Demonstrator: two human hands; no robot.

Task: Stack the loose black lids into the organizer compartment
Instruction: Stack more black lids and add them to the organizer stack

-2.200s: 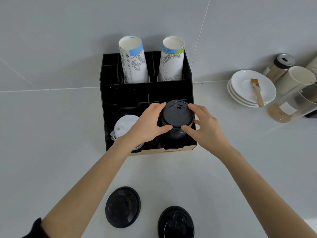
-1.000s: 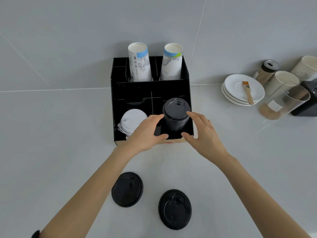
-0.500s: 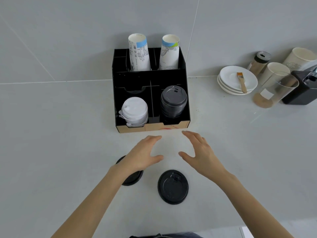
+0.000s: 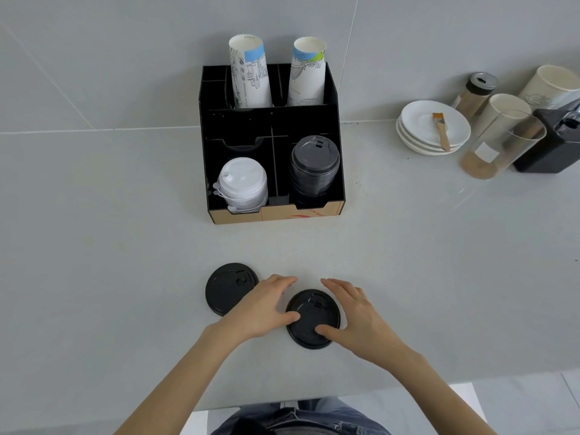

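Two loose black lids lie flat on the grey counter: one at the left [image 4: 226,288] and one at the right [image 4: 309,321]. My left hand [image 4: 263,309] and my right hand [image 4: 357,318] cup the right lid from both sides, fingers spread, with both thumbs touching its rim. My left wrist covers part of the left lid's edge. Farther back stands the black organizer [image 4: 204,152]. Its front right compartment holds a tall stack of black lids [image 4: 314,164], and its front left compartment holds white lids [image 4: 243,183].
Two paper cup stacks [image 4: 249,73] stand in the organizer's back slots. At the right are white saucers [image 4: 417,133] with a brush [image 4: 441,130], a glass jar [image 4: 499,146], a shaker [image 4: 475,92], cups and a black appliance [image 4: 552,142]. The counter edge runs just below my forearms.
Both hands let go of the lid stack in the organizer, drew back toward me, and came down around the right loose lid.
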